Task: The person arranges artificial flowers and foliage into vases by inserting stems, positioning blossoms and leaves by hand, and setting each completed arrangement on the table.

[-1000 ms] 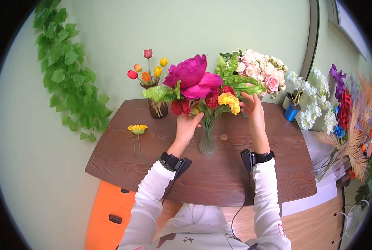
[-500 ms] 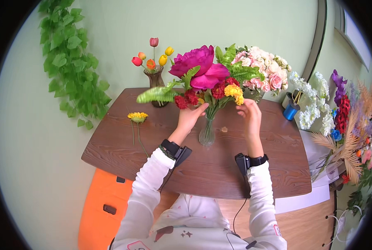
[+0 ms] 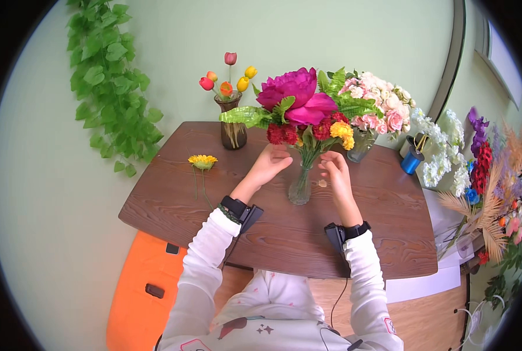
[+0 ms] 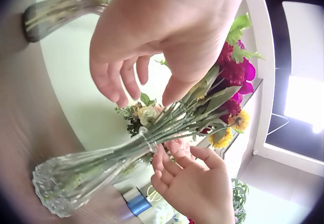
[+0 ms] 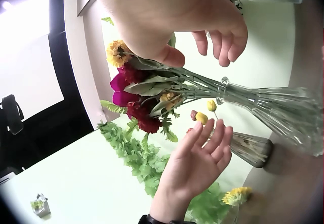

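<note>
A clear glass vase (image 3: 299, 188) stands on the wooden table, holding a bouquet of artificial flowers. Its large magenta peony (image 3: 296, 96) rises above red flowers (image 3: 282, 134), a yellow flower (image 3: 343, 133) and green fern leaves (image 3: 244, 115). My left hand (image 3: 271, 164) is at the left of the stems, fingers loosely bent around air. On the other side, my right hand (image 3: 336, 169) stands near the vase neck with relaxed fingers. Both wrist views show green stems (image 4: 187, 120) running down through the vase mouth between the two hands, with a gap to each palm.
A brown vase of tulips (image 3: 234, 131) is at the back left, and pink roses (image 3: 389, 108) in glass at the back right. A yellow gerbera-like flower (image 3: 203, 162) lies on the table's left. Blue ribbon spool (image 3: 412, 161) and white blossoms (image 3: 439, 149) stand at the right edge.
My right hand has come down from beside the yellow flower to near the vase neck. The left hand has drawn away from the blooms' base. The head view has shifted slightly.
</note>
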A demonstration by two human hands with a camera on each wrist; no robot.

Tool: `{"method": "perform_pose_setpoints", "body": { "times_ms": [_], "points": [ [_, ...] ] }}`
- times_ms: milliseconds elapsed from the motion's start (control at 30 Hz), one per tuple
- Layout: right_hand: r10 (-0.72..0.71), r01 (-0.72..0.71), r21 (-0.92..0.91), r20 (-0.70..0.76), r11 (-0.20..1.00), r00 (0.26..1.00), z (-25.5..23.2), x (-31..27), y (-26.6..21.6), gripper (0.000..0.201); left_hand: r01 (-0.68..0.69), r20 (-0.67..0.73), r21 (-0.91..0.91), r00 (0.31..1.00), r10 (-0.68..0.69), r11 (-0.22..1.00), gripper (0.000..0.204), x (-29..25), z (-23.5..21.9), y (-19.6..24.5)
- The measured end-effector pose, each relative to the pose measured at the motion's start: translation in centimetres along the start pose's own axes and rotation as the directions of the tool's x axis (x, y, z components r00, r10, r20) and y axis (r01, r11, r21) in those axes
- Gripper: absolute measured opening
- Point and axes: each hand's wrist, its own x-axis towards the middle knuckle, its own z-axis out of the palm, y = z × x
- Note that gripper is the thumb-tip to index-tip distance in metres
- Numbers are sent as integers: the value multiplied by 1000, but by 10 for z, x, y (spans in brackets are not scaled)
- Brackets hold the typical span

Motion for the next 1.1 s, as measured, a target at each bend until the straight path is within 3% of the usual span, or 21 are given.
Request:
{"method": "perform_pose_setpoints", "body": {
  "times_ms": [33, 100, 200, 233, 300, 367, 433, 467, 500, 533, 600, 633, 700, 767, 833, 867, 900, 967, 1000, 1100],
  "points": [
    [-3, 4, 21, -21, 1000, 1000, 1, -2, 0, 27, 1, -5, 2, 1000, -1, 1000, 41, -2, -9, 0],
    [-5, 7, 44, -39, 999, 999, 1, -4, 2, 21, 182, 77, 187, 977, -199, 965, 39, -5, -27, 0],
    [-229, 242, 64, -162, 968, 960, 5, -10, -6, 5, 213, 76, 289, 967, -244, 933, 29, -11, -43, -2],
    [-234, 247, 66, -162, 967, 959, 9, -13, -19, 5, 209, 75, 291, 968, -240, 934, 29, -11, -45, -5],
    [-441, 446, 38, -89, 894, 893, 17, -24, -48, 4, -14, 89, 228, 996, -7, 974, 21, -9, -49, -13],
    [-505, 507, 13, -74, 862, 860, 28, -32, -75, 8, -75, 60, 283, 996, 60, 956, 18, -25, -36, 36],
    [-731, 709, -305, 58, 636, 680, 34, -30, -96, 18, -133, 37, 335, 991, 129, 933, 14, -34, -23, 74],
    [-830, 784, -438, 135, 440, 541, 37, -26, -111, 24, -406, 34, 486, 894, 447, 774, 16, -34, -19, 84],
    [-890, 812, -542, 233, 217, 393, 41, -21, -122, 30, -599, 85, 614, 697, 712, 513, 18, -33, -14, 93],
    [-863, 790, -549, 222, 274, 454, 44, -16, -127, 37, -601, 86, 612, 696, 713, 514, 18, -28, -9, 103],
    [-854, 768, -579, 220, 274, 472, 53, -6, -140, 39, -544, -118, 757, 432, 894, 363, 26, -13, 0, 120],
    [-846, 746, -607, 218, 274, 487, 57, -1, -145, 41, -546, -117, 755, 431, 895, 362, 26, -10, 3, 124],
    [-846, 725, -649, 234, 230, 479, 67, 12, -150, 42, -335, -189, 866, 469, 863, 372, 31, -4, 7, 130],
    [-846, 701, -688, 251, 185, 470, 68, 21, -151, 43, -363, -153, 864, 472, 868, 349, 31, 4, 2, 120],
    [-795, 700, -713, 397, 48, 459, 64, 29, -148, 39, -415, -273, 661, 642, 716, 625, 29, 7, -4, 109],
    [-794, 692, -722, 410, 17, 448, 60, 35, -144, 30, -410, -291, 705, 578, 763, 579, 29, 7, -7, 105],
    [-797, 691, -723, 407, 18, 446, 55, 36, -141, 30, -412, -287, 707, 576, 765, 575, 29, 6, -10, 100],
    [-839, 723, -686, 342, 86, 424, 50, 29, -136, 21, -337, -430, 531, 683, 590, 777, 30, 2, -15, 96],
    [-879, 704, -707, 294, 63, 374, 47, 21, -132, 18, -306, -432, 522, 710, 556, 796, 32, 4, -20, 91],
    [-913, 694, -707, 182, 136, 365, 37, 6, -110, 18, -197, -466, 518, 751, 468, 832, 32, 7, -29, 84]
  ]
}}
